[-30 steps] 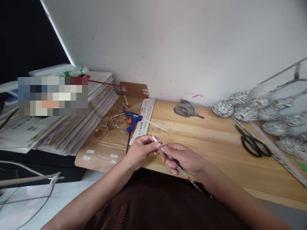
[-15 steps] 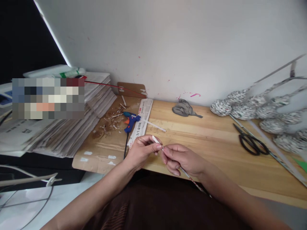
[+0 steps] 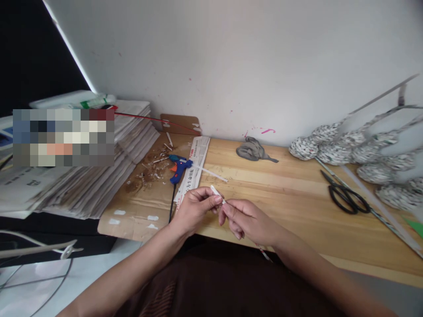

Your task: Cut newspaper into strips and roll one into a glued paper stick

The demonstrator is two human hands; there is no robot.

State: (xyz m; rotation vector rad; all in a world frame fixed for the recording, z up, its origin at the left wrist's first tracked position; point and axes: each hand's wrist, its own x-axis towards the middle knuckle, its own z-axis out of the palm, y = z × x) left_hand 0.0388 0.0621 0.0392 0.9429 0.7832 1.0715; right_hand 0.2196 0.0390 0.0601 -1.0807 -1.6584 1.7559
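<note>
A thin paper strip (image 3: 215, 191) runs between my hands above the table's front edge, its white end pointing up and left. My left hand (image 3: 198, 207) pinches it near that end with thumb and forefinger. Just to the right, my right hand (image 3: 249, 219) grips the same strip, fingertips almost touching the left ones. A patterned length of it (image 3: 263, 252) hangs below my right hand. Beyond my left hand lies a blue glue gun (image 3: 180, 169), beside a folded newspaper strip (image 3: 194, 169).
Newspaper stacks (image 3: 128, 149) stand at the left, beside stained cardboard (image 3: 132, 202) with scraps on it. On the wooden table (image 3: 284, 193) lie a grey cloth-like item (image 3: 253, 149), black scissors (image 3: 346, 196) and, at the right, several woven paper bundles (image 3: 304, 148).
My right hand has shifted slightly left and its fingers have curled differently around the strip. Less of the patterned length shows below it. The left hand keeps its pinch.
</note>
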